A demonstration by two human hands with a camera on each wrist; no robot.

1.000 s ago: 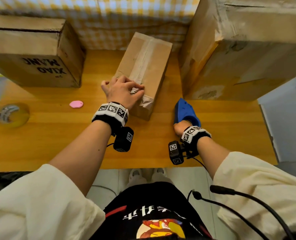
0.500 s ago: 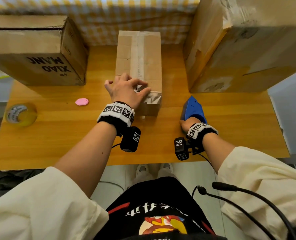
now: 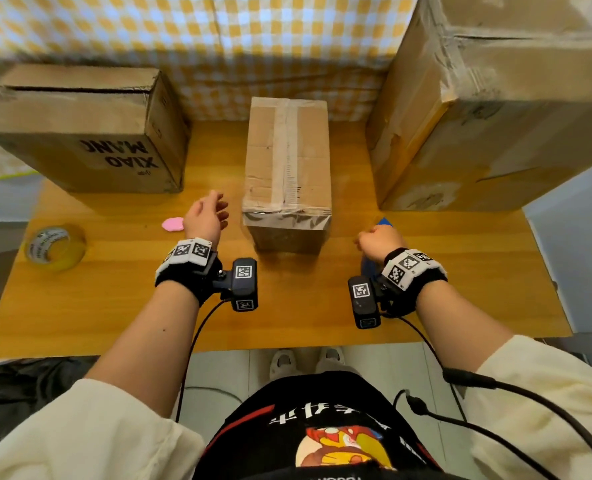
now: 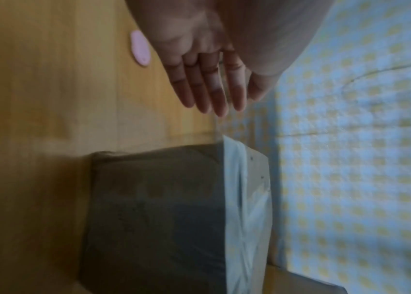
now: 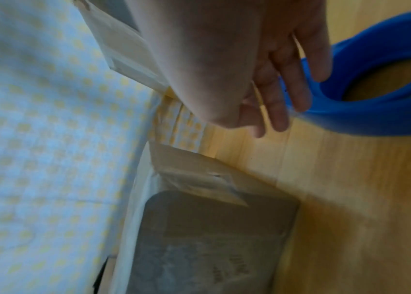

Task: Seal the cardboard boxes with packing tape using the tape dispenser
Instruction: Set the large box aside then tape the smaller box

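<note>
A small cardboard box (image 3: 287, 161) lies lengthwise in the middle of the wooden table, with a strip of clear tape (image 3: 286, 150) along its top and crumpled over its near end. Just left of the box my left hand (image 3: 206, 216) hovers with straight fingers (image 4: 206, 79), touching nothing. The blue tape dispenser (image 5: 365, 115) lies to the right of the box, mostly hidden under my right hand (image 3: 377, 239) in the head view. That hand's fingers (image 5: 274, 89) hang loosely beside the dispenser's ring and are not wrapped round it.
One large cardboard box (image 3: 86, 133) stands at the back left and a bigger one (image 3: 495, 116) at the back right. A roll of tape (image 3: 54, 247) and a small pink object (image 3: 172, 224) lie on the table's (image 3: 114, 306) left side. A checked cloth (image 3: 218, 46) hangs behind.
My left hand has come off the near end of the small box and moved left. The box now lies straight. My right hand has loosened on the dispenser.
</note>
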